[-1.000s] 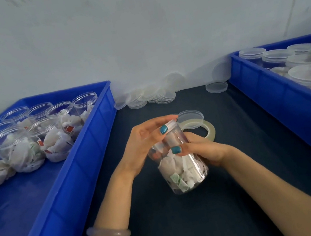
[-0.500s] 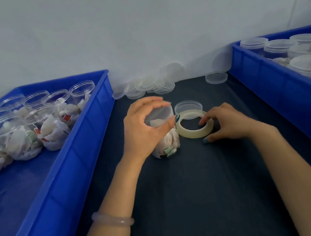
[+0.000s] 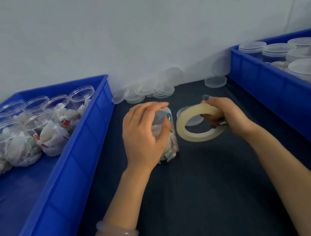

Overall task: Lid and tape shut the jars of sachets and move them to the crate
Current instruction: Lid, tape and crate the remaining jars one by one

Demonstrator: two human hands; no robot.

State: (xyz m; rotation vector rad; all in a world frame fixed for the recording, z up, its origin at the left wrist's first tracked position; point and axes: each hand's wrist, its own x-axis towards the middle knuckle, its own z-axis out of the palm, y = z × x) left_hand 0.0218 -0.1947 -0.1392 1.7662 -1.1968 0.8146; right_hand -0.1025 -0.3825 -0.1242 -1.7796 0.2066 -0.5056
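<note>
Where the dark worktop (image 3: 205, 192) runs between a blue left crate (image 3: 58, 187) and a blue right crate (image 3: 271, 97), an upright jar of sachets (image 3: 169, 148) is gripped from above by the left hand (image 3: 145, 134), whose fingers are curled round its top. Just right of it, a tape roll (image 3: 182, 132) is held tilted by the right hand (image 3: 230, 113), fingers curled round its right side, and a loose lid (image 3: 192, 120) is seen through its hole. Farther back, open jars (image 3: 15, 140) are stood in the left crate, lidded jars (image 3: 308, 68) are packed in the right crate, and spare lids (image 3: 146, 92) are heaped against the wall (image 3: 134, 28).
</note>
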